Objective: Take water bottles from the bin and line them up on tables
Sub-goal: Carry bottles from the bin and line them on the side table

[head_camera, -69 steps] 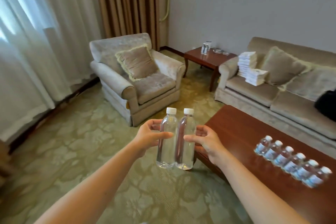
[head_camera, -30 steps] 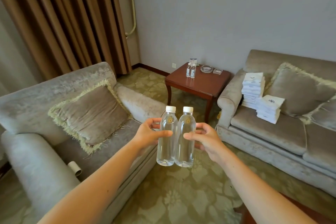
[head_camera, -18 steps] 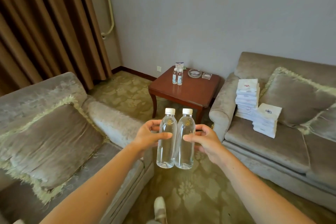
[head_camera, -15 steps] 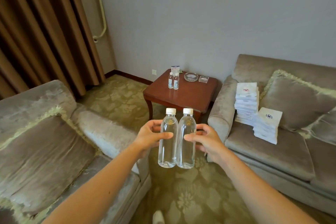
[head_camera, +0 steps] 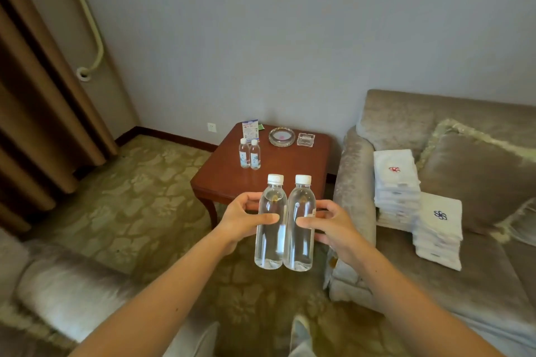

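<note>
Two bottles carried upright, side table closer than half a second ago.

On my feed the side table (head_camera: 293,171) has come nearer and sits just beyond the bottles, while the armchair (head_camera: 69,293) has slid off to the lower left. The grip has not changed. My left hand (head_camera: 240,223) curls around the left bottle (head_camera: 270,229), thumb across its front. My right hand (head_camera: 333,226) wraps the right bottle (head_camera: 300,229) the same way. Both bottles are full, white-capped and touching side by side in the air, short of the table. Two small bottles (head_camera: 249,153) already stand on the table, near a glass ashtray (head_camera: 281,136). Folded towels (head_camera: 397,180) are stacked on the sofa (head_camera: 478,278) at right.
</note>
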### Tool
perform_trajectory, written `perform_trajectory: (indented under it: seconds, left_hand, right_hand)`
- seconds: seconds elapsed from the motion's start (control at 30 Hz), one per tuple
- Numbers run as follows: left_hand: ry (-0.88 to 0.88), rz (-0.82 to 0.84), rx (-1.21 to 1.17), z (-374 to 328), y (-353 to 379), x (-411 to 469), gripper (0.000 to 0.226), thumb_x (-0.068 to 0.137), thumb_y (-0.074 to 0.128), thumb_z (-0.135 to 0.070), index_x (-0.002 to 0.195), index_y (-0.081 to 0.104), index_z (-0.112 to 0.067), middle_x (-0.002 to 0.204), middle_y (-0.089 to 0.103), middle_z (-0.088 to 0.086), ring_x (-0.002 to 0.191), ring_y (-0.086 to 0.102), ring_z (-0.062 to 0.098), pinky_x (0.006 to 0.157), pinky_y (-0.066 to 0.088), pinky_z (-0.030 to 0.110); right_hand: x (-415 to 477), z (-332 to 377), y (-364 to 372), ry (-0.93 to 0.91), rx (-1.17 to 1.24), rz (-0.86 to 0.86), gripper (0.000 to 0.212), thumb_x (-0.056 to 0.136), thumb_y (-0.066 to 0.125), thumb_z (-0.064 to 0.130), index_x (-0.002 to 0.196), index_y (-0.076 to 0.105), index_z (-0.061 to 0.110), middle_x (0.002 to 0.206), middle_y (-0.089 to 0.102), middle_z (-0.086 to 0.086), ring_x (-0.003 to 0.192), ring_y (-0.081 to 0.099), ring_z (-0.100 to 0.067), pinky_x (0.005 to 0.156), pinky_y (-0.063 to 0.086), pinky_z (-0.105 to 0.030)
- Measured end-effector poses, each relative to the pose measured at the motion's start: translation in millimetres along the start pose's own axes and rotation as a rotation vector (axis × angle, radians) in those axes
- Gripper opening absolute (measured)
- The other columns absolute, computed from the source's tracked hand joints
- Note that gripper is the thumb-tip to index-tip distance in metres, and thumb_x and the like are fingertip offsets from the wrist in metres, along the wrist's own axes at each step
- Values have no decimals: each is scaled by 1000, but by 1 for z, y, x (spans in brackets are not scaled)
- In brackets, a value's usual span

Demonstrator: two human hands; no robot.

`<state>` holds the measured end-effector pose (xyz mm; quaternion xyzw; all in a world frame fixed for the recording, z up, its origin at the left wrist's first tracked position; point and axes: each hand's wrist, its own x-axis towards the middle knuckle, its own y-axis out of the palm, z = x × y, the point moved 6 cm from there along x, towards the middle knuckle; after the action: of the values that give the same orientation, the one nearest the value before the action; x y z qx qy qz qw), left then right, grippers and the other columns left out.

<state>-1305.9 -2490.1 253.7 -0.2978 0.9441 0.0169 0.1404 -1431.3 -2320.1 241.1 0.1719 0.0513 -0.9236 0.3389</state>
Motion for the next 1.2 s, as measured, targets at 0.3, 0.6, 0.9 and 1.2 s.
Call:
perform_trajectory:
  seconds: [0.3,0.6,0.9,1.2]
  left_hand:
    - [-29,-13,33,-24,7,257,61,60,93,-20,112,61,-24,113,65,5,104,66,21,83,60,44]
    - [-54,1,48,-14,29,480,57,67,88,-11,115,60,-24,112,67,0,106,65,21,85,56,34]
    - [121,18,99,95,26,615,63,63,90,-11,115,58,-26,113,67,-4,106,66,22,90,57,38]
    - [522,-22,125,180,13,690,65,59,90,-5,108,55,-28,101,63,-8,95,62,4,90,51,27]
  right_hand:
    - [248,49,-32,1,-33,-3,51,67,90,10,109,63,19,108,70,-9,97,72,-23,87,60,-43]
    - [469,54,-73,40,-40,-37,56,62,92,13,110,64,21,106,72,-2,102,69,-20,91,57,-42]
    - [608,-52,-73,-88,-1,-104,55,63,91,6,109,63,19,105,74,0,98,71,-17,82,58,-31]
    - [691,-134,-58,-433,-35,-206,60,61,89,-4,110,61,17,106,73,-6,100,69,-24,88,57,-39]
